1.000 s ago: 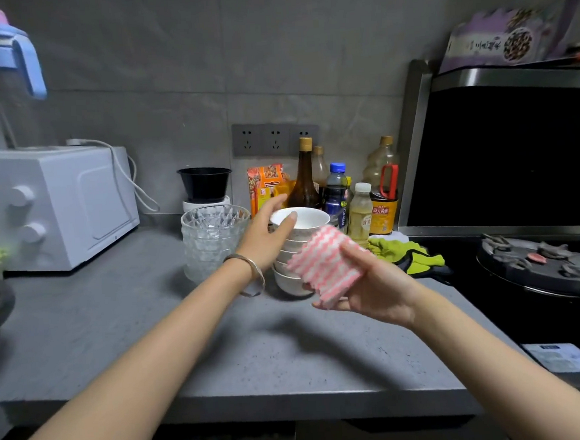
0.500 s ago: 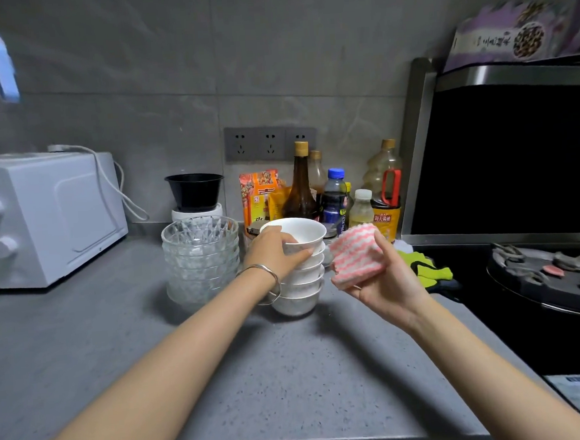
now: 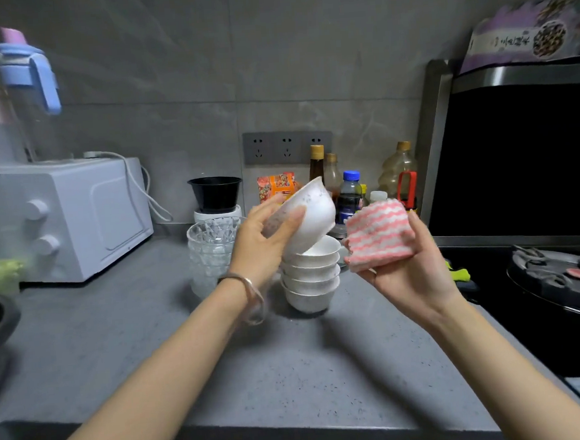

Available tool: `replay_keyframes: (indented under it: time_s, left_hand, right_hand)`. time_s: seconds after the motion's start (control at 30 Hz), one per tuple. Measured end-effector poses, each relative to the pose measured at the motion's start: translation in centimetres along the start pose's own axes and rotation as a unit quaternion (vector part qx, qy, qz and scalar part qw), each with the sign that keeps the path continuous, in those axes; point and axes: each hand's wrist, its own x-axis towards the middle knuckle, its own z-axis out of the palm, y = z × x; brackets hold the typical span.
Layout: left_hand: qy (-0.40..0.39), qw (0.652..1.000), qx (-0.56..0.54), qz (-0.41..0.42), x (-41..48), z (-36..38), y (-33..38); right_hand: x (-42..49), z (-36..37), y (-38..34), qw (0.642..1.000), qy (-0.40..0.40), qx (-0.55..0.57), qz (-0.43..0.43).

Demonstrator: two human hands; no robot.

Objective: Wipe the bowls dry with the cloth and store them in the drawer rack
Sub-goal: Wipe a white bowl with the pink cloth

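Left hand (image 3: 265, 235) is gripping the tilted top bowl (image 3: 310, 215); right hand (image 3: 405, 270) is pinching the striped cloth (image 3: 379, 236). Probably best steadying the rim while wiping inside.

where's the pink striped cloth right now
In the head view, right of centre: the cloth is folded in the right hand, beside the tilted bowl the left hand holds.

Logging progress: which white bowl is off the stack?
The tilted white bowl in the left hand; the other white bowls sit nested upright on the counter.
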Motion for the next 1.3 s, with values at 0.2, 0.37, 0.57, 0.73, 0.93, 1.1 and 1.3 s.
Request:
replay_keyframes:
  time_s: [0.2, 0.37, 0.57, 0.73, 0.93, 1.1, 1.3]
  left_hand:
    - [0.032, 0.997, -0.027, -0.063, -7.6, -5.4, 0.8]
    - [0.141, 0.987, -0.002, -0.078, -10.9, -8.6, -1.0]
    - [0.205, 0.975, -0.001, -0.085, -12.4, -9.9, -1.1]
    - [0.251, 0.96, -0.033, -0.118, -12.2, -10.6, -1.0]
    - [0.281, 0.949, -0.019, -0.14, -11.4, -10.7, -1.6]
    - [0.261, 0.955, 0.022, -0.141, -10.6, -10.3, -2.4]
    - [0.299, 0.942, -0.019, -0.15, -9.6, -10.2, -1.7]
  right_hand:
    - [-3.1, 3.8, 4.0, 0.998, -0.049, -0.001, -0.027]
    - [-5.1, 5.9, 9.0, 0.989, -0.092, -0.09, -0.071]
    - [-5.1, 8.0, 15.7, 0.898, -0.173, -0.393, -0.101]
    - [-7.4, 7.7, 17.3, 0.87, -0.179, -0.419, -0.19]
    - [-6.7, 8.5, 18.7, 0.714, -0.155, -0.578, -0.364]
    - [-5.1, 9.7, 18.2, 0.628, -0.137, -0.627, -0.439]
    - [-3.2, 10.3, 17.4, 0.834, -0.127, -0.448, -0.297]
